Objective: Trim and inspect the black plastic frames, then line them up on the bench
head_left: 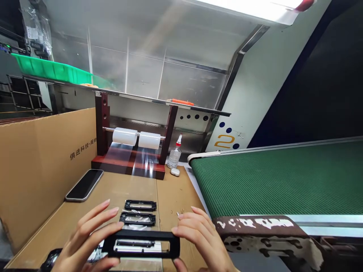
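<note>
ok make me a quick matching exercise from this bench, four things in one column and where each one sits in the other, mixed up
Things:
1. black frame
2. phone
3. spray bottle
4. green bin

Places:
A. up on the metal shelf, far left
B. held between the left hand and the right hand
C. flat on the cardboard, beside the box wall
D. upright next to the film roll stand, by the conveyor belt

Pairs: 1-B, 2-C, 3-D, 4-A
</note>
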`<state>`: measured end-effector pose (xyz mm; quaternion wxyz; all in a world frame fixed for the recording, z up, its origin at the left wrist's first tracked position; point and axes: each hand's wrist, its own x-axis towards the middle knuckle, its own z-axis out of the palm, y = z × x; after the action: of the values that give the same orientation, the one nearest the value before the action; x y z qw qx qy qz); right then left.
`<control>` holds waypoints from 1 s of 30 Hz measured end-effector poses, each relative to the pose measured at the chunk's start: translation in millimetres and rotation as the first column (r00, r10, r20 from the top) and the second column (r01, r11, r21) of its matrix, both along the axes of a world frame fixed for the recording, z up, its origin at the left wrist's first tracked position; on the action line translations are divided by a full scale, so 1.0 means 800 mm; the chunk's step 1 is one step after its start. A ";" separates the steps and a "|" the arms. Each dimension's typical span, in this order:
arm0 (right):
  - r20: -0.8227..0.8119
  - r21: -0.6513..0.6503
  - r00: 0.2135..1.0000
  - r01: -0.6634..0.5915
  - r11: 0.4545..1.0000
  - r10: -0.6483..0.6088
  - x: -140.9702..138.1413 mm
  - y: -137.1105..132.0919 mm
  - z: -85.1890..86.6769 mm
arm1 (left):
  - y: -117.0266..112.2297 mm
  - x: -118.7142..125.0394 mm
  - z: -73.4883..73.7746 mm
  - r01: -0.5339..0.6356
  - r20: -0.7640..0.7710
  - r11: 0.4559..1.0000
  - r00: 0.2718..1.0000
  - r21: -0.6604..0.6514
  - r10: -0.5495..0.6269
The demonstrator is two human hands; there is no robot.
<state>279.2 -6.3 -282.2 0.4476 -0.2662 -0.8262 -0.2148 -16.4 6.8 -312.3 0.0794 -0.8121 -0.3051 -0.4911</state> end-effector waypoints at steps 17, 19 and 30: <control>-0.054 -0.124 0.998 -0.035 0.992 0.029 -0.016 -0.010 0.018 | -0.007 0.009 -0.002 0.001 0.092 0.989 0.996 -0.146 0.012; -0.007 -0.163 1.000 -0.024 0.986 0.024 -0.018 -0.013 0.023 | -0.006 0.002 -0.007 -0.018 0.066 0.992 0.997 -0.124 0.027; 0.013 -0.194 0.998 -0.055 0.979 0.059 -0.026 -0.018 0.002 | -0.018 -0.027 -0.024 -0.018 -0.038 0.997 0.999 -0.078 0.015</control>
<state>258.8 -20.4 -280.9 0.4179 -0.2825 -0.8546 -0.1231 -37.7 -7.9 -331.9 0.0573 -0.8211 -0.3293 -0.4627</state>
